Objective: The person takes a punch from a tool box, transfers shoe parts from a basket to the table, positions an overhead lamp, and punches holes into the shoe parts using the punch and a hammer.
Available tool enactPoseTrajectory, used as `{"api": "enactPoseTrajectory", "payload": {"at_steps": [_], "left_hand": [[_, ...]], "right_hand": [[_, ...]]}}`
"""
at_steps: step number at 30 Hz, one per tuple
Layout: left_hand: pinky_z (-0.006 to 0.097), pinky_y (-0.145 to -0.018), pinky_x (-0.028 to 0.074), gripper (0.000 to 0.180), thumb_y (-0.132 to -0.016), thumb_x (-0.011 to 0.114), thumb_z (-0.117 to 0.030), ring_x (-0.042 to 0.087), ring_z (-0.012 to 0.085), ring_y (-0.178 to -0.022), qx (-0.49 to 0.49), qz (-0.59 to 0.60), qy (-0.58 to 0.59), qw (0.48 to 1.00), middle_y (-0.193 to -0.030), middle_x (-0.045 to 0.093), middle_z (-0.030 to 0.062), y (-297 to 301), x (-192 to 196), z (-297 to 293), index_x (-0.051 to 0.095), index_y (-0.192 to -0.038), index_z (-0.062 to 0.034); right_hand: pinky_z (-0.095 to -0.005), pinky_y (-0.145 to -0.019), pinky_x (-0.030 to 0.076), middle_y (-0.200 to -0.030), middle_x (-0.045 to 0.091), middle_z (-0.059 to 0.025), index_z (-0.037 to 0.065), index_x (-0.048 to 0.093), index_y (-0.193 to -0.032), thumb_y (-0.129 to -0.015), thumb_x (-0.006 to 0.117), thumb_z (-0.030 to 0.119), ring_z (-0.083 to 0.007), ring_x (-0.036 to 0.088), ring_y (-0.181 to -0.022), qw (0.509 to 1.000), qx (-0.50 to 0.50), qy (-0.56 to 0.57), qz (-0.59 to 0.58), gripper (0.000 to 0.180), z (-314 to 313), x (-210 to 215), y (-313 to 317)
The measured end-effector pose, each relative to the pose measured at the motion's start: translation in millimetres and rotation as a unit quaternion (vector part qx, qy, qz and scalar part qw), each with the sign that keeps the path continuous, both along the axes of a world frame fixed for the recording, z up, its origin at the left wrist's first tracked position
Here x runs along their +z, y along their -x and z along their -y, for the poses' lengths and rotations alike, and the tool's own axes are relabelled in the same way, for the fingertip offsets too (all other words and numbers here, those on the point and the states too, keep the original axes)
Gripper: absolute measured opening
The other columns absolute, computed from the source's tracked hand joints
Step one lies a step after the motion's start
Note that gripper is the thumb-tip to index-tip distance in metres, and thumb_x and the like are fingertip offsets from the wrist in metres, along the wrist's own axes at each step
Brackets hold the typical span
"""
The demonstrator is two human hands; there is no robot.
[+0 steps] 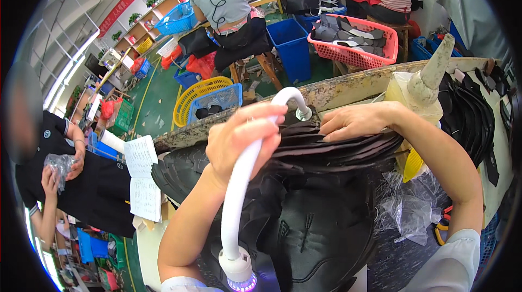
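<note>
White lamp neck (pixel 235 205) runs toward six o'clock, left hand (pixel 231 142) wrapped round it; at three, right hand (pixel 359 122) bends over layered black pieces (pixel 340 151), pinching or not I can't tell.

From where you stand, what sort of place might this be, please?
Probably a shoe or bag workshop: stacked black pieces lie under the right hand, a pink basket holds cut pieces, and other people sit working nearby.
</note>
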State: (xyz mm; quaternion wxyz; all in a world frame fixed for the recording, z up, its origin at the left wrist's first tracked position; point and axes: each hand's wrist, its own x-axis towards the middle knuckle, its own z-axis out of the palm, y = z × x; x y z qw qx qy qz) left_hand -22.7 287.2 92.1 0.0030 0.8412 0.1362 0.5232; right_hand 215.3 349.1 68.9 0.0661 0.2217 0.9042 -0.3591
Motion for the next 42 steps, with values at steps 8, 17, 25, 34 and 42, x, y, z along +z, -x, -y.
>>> {"api": "enactPoseTrajectory", "payload": {"at_steps": [8, 17, 25, 34, 42], "left_hand": [[0.032, -0.071, 0.052, 0.013, -0.082, 0.050, 0.005, 0.064, 0.0302, -0.082, -0.027, 0.004, 0.115, 0.993, -0.102, 0.057, 0.0236, 12.7, 5.0, 13.3, 0.050, -0.095, 0.0018], [0.015, -0.036, 0.027, 0.023, -0.095, 0.034, -0.017, 0.060, 0.0133, -0.052, 0.068, 0.029, 0.213, 0.974, -0.094, 0.060, 0.0220, 11.6, 30.8, 2.6, 0.049, -0.092, 0.0009], [0.015, -0.037, 0.027, 0.024, -0.093, 0.039, -0.017, 0.057, 0.0119, -0.048, 0.090, 0.083, 0.352, 0.928, -0.091, 0.062, 0.0171, -2.1, 47.6, 26.1, 0.054, -0.090, 0.0021], [0.014, -0.032, 0.023, 0.025, -0.090, 0.043, -0.020, 0.048, 0.0048, -0.038, 0.123, 0.083, 0.394, 0.907, -0.087, 0.065, 0.0100, 6.1, 65.8, 10.4, 0.058, -0.089, 0.0003], [0.014, -0.033, 0.023, 0.024, -0.092, 0.039, -0.019, 0.054, 0.0094, -0.046, 0.113, 0.050, 0.361, 0.924, -0.094, 0.062, 0.0180, 7.7, 49.0, 37.4, 0.053, -0.089, 0.0005]], "right_hand": [[-0.0353, -0.103, 0.027, -0.131, 0.042, -0.0153, 0.012, 0.040, -0.131, -0.092, 0.032, 0.038, -0.0286, 0.038, -0.122, 0.996, -0.019, 0.081, -0.016, 0.048, 21.3, -8.7, -4.1], [-0.0380, -0.088, 0.039, -0.110, 0.054, -0.0212, 0.000, 0.049, -0.116, -0.082, 0.051, 0.018, -0.0313, 0.051, -0.104, 0.987, -0.017, -0.065, -0.143, 0.038, -29.4, -25.4, 2.9], [-0.0364, -0.078, 0.044, -0.101, 0.060, -0.0194, -0.002, 0.053, -0.105, -0.079, 0.056, 0.014, -0.0282, 0.058, -0.095, 0.959, -0.115, -0.092, -0.241, 0.031, -61.5, -24.7, 24.8], [-0.0356, -0.079, 0.045, -0.106, 0.058, -0.0221, -0.001, 0.041, -0.124, -0.080, 0.060, 0.022, -0.0263, 0.059, -0.093, 0.988, 0.001, -0.118, -0.104, 0.054, -82.6, -40.3, 40.8], [-0.0339, -0.079, 0.045, -0.105, 0.059, -0.0186, -0.001, 0.044, -0.121, -0.081, 0.058, 0.021, -0.0231, 0.058, -0.094, 0.975, 0.019, -0.032, -0.219, 0.048, -69.6, -58.1, 27.2]]}}
